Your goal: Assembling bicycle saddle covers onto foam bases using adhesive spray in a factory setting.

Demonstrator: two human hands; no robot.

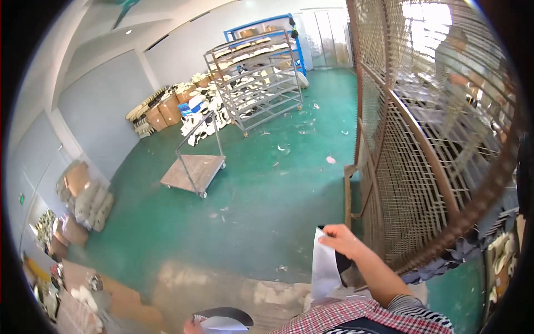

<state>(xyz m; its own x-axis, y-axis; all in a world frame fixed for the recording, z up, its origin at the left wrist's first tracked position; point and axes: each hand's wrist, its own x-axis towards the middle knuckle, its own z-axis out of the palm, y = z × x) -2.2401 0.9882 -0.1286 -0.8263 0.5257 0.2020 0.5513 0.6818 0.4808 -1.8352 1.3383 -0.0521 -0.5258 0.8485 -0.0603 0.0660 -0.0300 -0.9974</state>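
A thin white sheet with a black layer behind it is held upright in front of the body, its long axis running nearly vertical, its narrower end pointed up toward the far side of the room and its wider end hanging down toward a red-and-white checked garment. Its upper end is clamped by the right hand, the thumb laid on the white face and the fingers bent over the top edge, while the bare forearm is slanted up and leftward from a black-and-white striped sleeve. At the lower edge of the view, a curved black piece with a white face is gripped at its left end by the left hand, which is largely cut off; its long axis is set roughly crosswise, the rounded tip pointed right. Beyond, a flat platform cart with a metal handle is parked on a green floor, with a grey metal tiered rack seen behind it. The right side is filled by a brown metal rack with wire mesh.
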